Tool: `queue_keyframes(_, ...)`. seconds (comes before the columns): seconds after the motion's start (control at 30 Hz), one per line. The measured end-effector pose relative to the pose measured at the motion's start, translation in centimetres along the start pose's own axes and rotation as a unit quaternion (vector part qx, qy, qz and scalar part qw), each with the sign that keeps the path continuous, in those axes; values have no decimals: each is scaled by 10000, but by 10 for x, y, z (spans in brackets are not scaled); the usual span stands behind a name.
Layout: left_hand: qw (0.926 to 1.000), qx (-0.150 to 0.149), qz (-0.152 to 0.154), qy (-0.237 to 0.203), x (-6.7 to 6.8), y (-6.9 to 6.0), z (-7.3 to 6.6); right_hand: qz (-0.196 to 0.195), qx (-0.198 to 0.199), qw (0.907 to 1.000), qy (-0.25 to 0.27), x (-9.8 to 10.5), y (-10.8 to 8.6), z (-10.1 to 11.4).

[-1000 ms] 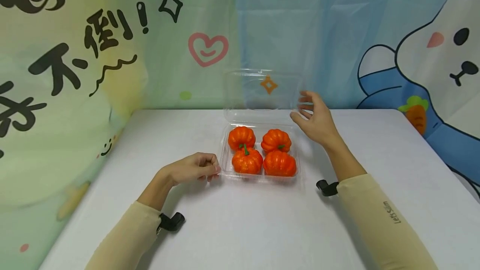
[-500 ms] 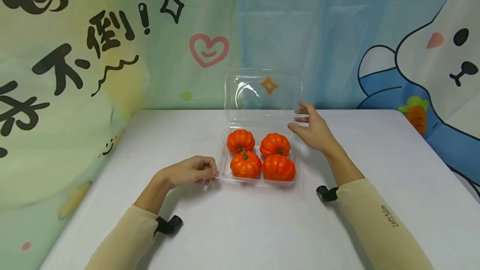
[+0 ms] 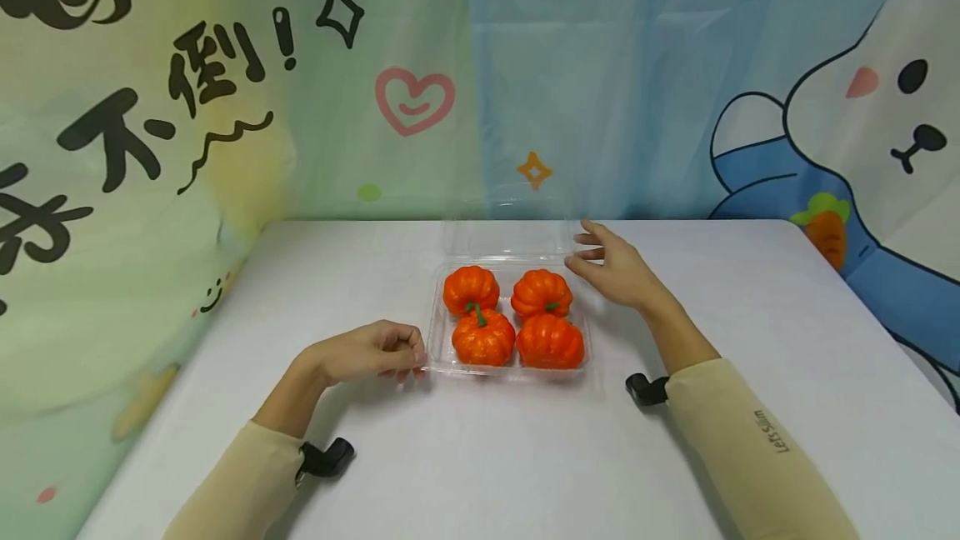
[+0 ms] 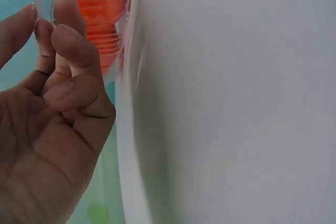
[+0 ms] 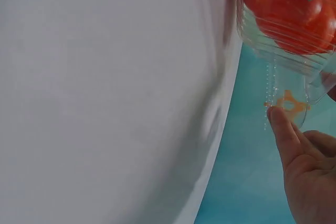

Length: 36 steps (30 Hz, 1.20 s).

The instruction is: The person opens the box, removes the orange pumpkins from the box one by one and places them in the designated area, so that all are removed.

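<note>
Hands, two, well apart: left hand pinching the near left corner of the clear box; right hand holding its fingers spread beside the lid, at the box's far right corner, contact uncertain. Desk, one, white: carrying the box. Lid, one, clear: standing raised along the box's far edge, not yet covering it. Pumpkins, four, orange: sitting inside the box; filling is looking complete, closing outstanding.

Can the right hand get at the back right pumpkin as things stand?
Probably yes: the right hand is close to that pumpkin, and the open lid appears to leave its top uncovered.
</note>
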State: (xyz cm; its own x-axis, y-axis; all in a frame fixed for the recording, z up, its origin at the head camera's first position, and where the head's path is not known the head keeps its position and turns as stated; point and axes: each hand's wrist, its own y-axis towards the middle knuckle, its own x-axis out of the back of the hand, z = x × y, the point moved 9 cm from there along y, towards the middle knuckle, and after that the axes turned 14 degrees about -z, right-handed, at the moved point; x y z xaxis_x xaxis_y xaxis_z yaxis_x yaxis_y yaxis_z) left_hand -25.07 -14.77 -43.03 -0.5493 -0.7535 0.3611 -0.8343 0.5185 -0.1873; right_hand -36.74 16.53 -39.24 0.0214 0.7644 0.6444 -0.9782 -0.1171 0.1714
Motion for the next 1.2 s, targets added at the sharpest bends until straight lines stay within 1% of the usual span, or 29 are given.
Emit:
queue_keyframes(0.13,10000,-2,35,22,2,-2,2,61,51,9999,-109,-2,0,2)
queue_keyframes(0.3,9999,-70,77,26,3,-3,1,195,-33,9996,-213,-6,-2,-2)
queue_keyframes(0.47,9999,-112,106,29,3,-6,1,246,-92,9994,-243,-7,-3,-4)
queue_keyframes(0.63,9999,-135,66,-17,5,-9,1,322,-79,9981,-516,-9,-7,0)
queue_keyframes(0.7,9999,-121,26,-48,5,-10,1,306,-5,9971,-691,-9,-9,3)
queue_keyframes(0.83,9999,-76,-21,-113,6,-11,1,156,229,9947,-987,-5,-12,11)
queue_keyframes(0.9,9999,-59,-25,-141,6,-11,1,61,364,9937,-1057,-2,-15,15)
queue_keyframes(1.1,9999,-20,-33,-145,5,-12,2,-240,854,9916,-942,5,-25,33)
queue_keyframes(1.2,9999,-11,-36,-119,6,-13,1,-267,1057,9905,-840,6,-31,43)
